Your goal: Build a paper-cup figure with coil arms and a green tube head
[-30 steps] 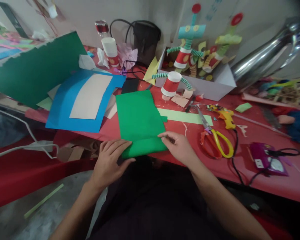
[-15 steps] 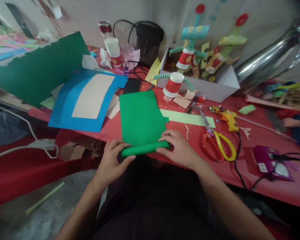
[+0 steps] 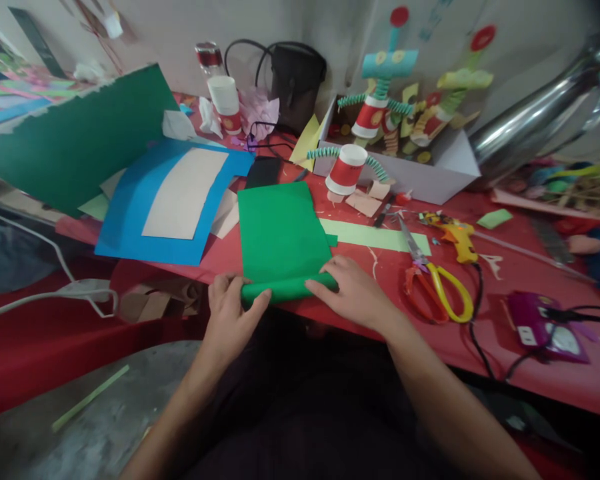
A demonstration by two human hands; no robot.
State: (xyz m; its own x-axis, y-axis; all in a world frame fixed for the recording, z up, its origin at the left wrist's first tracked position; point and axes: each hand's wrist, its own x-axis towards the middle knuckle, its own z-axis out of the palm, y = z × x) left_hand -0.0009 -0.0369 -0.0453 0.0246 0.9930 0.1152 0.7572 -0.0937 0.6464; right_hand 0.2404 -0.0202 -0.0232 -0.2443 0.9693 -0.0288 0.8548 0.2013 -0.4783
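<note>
A sheet of green paper (image 3: 283, 230) lies on the red-covered table, its near edge curled into a roll along the table's front. My left hand (image 3: 233, 313) is closed around the roll's left end, thumb laid over the top. At the other end, my right hand (image 3: 353, 293) grips the roll with its thumb on the near side and fingers on top. Most of the sheet beyond the roll is flat. A pale green strip (image 3: 375, 236) sticks out from the right side of the sheet.
To the right lie scissors (image 3: 437, 287), a yellow glue gun (image 3: 457, 237) with a cord, and a purple box (image 3: 547, 327). Blue paper (image 3: 115, 233) sits at left. Behind stand a paper-cup figure (image 3: 347, 170), a white box (image 3: 430, 180) of similar figures and a metal jug (image 3: 530, 113).
The roll has turned slightly away from me and looks a little thicker. Both hands have moved with it, and my right thumb now lies over the roll.
</note>
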